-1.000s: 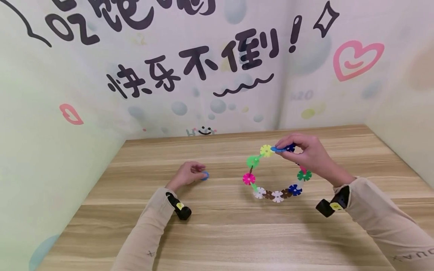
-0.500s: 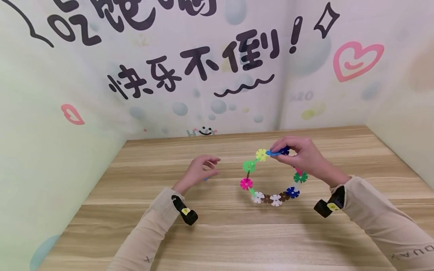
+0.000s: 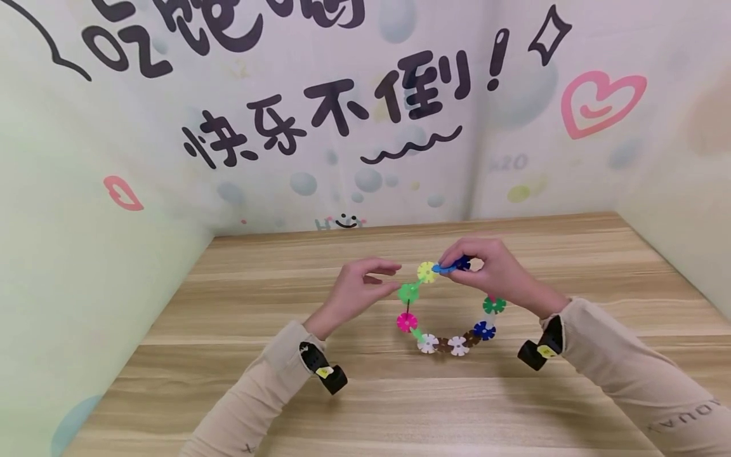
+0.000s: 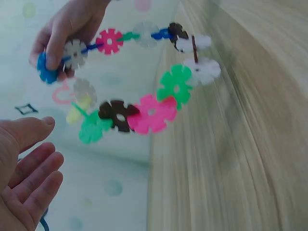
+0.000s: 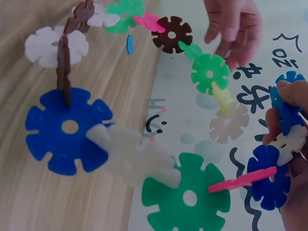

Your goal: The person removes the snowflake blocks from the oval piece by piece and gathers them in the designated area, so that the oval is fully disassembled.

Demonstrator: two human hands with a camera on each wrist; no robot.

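Observation:
A chain of colourful plastic snowflake discs (image 3: 407, 322) hangs in a loop over the table. My right hand (image 3: 488, 270) pinches the light blue disc (image 4: 47, 68) at one end of the chain. A pale see-through disc (image 5: 230, 122) forms the other end, joined to a yellow disc (image 3: 426, 272). In the left wrist view a gap shows between these ends. My left hand (image 3: 360, 289) holds nothing; its fingers reach forward, thumb apart, right beside the bright green disc (image 5: 210, 73) and the yellow one.
A loose blue disc (image 5: 130, 44) lies on the wooden table (image 3: 365, 406), hidden behind my left hand in the head view. A printed white backdrop (image 3: 285, 190) stands along the table's far edge, with pale walls at both sides. Each wrist wears a black camera (image 3: 331, 379).
My left hand has let go of the loose blue disc and moved right, up to the chain. My right hand has brought the chain left and slightly nearer.

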